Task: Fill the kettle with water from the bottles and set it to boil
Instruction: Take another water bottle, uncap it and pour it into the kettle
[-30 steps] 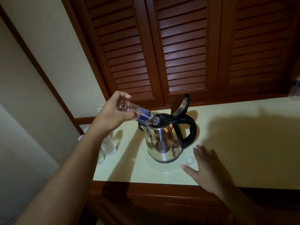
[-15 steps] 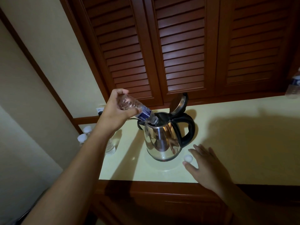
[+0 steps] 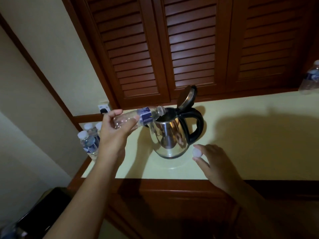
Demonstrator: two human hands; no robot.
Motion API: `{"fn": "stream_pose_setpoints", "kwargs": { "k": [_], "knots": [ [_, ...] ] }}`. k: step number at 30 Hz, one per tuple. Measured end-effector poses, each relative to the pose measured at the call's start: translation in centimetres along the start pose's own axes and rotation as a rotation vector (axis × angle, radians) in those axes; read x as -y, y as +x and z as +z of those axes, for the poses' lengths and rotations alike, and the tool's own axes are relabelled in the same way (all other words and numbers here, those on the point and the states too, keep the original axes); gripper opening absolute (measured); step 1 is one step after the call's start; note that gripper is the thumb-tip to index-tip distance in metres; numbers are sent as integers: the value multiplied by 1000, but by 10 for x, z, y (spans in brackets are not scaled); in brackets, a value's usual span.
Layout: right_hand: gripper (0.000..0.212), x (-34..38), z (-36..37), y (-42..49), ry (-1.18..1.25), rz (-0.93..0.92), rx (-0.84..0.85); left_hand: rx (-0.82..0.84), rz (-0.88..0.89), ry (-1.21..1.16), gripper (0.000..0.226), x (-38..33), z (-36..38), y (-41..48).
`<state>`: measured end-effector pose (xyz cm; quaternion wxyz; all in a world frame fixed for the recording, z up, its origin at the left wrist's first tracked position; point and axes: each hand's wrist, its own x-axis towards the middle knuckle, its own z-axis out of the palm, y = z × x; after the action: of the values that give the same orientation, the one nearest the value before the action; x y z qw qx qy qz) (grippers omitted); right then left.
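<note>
The kettle, polished steel with a black handle, stands on the pale yellow bench near its front edge. Its lid is hinged up and back, leaving the mouth uncovered. An uncapped clear bottle with a blue label lies almost level, its neck at the kettle's open rim and its base pointing away to the left. What shows of the bottle's body looks clear, and no water can be made out in it.

The left grip, a bare hand, is wrapped round the lower half of that bottle, fingers over the top and thumb underneath. The right grip, also bare, rests low on the bench just right of the kettle's base. Its forefinger and thumb close on a small white cap from either side, and the other fingers lie spread and loose. Whether the cap is clear of the bench cannot be told.

At the bench's left end, partly behind the left forearm, stand capped bottles close together. Another bottle stands at the far right, against the louvred wooden doors that back the bench. A wall socket with a dark plug sits on the cream wall to the left of the doors.
</note>
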<state>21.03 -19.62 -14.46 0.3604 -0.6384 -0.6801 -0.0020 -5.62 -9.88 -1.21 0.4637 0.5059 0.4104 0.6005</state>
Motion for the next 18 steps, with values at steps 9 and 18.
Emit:
{"fn": "stream_pose_setpoints", "kwargs": {
  "k": [9,18],
  "knots": [
    [49,52,-24,-6,244,4,118,136,-115,49,45,49,-25,-95],
    [42,60,-34,-4,308,78,209,202,-93,223,33,49,-44,-106]
  ]
}}
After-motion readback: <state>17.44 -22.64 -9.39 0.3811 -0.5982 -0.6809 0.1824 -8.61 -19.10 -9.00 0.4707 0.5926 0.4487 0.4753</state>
